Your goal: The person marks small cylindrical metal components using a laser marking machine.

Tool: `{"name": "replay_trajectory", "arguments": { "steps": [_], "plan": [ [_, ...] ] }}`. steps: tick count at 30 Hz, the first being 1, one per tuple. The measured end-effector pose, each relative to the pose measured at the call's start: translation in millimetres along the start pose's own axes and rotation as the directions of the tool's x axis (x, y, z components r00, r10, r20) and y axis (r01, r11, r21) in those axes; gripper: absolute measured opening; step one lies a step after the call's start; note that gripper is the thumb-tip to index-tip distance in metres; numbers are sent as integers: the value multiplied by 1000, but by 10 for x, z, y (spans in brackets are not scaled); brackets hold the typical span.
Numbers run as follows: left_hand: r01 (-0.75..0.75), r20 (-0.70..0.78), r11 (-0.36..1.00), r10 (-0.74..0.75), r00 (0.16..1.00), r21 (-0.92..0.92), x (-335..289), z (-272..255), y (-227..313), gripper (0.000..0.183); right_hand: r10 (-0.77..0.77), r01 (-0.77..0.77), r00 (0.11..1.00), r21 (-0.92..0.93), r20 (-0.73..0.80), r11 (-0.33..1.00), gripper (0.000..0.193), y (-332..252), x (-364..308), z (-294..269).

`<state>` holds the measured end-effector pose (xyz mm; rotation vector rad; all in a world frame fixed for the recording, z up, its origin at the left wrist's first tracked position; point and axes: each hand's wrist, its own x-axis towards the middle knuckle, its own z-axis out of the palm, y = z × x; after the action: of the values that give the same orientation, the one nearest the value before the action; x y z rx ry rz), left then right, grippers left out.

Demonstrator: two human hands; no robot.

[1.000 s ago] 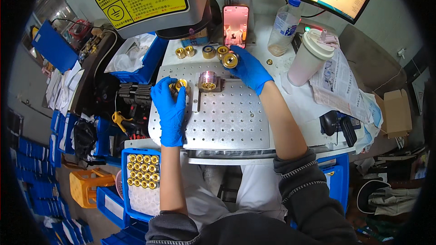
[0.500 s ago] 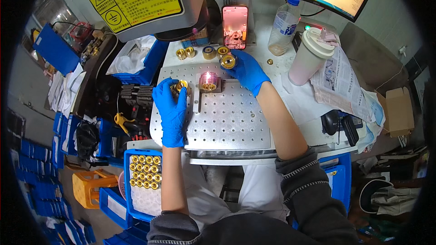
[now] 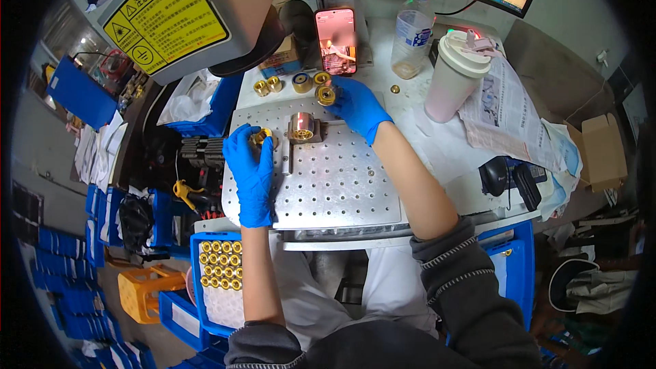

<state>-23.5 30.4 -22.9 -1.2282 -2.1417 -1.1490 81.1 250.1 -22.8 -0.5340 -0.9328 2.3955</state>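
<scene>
Both my hands wear blue gloves. My left hand (image 3: 249,176) is closed on a brass ring-shaped fitting (image 3: 262,137) above the left part of the perforated metal plate (image 3: 328,191). Farther back, my right hand (image 3: 361,111) grips a brass fitting (image 3: 326,96), its round open end facing me. Between the hands, another brass fitting (image 3: 301,127) sits on a small metal block on the plate, a reddish glint on its top. Beside this fitting lies a narrow metal bar (image 3: 287,157). Behind the plate stand several loose brass fittings (image 3: 275,84).
A machine head with a yellow warning label (image 3: 167,17) overhangs the back left. Behind the plate stand a lit phone (image 3: 335,41), a plastic bottle (image 3: 413,37) and a lidded cup (image 3: 454,78). Below left, a blue tray (image 3: 197,280) holds rows of brass fittings.
The bright pink light on the fitting on the block has faded to a small glint. My view has shifted slightly; both hands keep their grips and nearly the same places.
</scene>
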Motion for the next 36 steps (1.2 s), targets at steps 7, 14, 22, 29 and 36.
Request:
{"name": "replay_trajectory", "arguments": {
  "steps": [7,14,22,29,36],
  "plan": [
    [10,3,1000,-10,1000,-10,-9,-19,0,28,23,-24,999,-27,-42,999,26,12,35,28],
    [-252,109,963,241,964,99,189,-50,277,44,-17,13,1000,-141,-26,990,28,-1,-30,77],
    [-192,202,980,198,959,-50,315,-9,269,39,-177,222,974,-441,143,869,27,146,30,97],
    [209,115,971,-196,974,-120,-233,-354,217,44,-266,373,927,-583,263,722,29,246,-111,228],
    [223,127,968,-209,970,-111,-418,-357,81,36,-191,365,930,-725,314,584,39,276,-146,295]
  ]
}}
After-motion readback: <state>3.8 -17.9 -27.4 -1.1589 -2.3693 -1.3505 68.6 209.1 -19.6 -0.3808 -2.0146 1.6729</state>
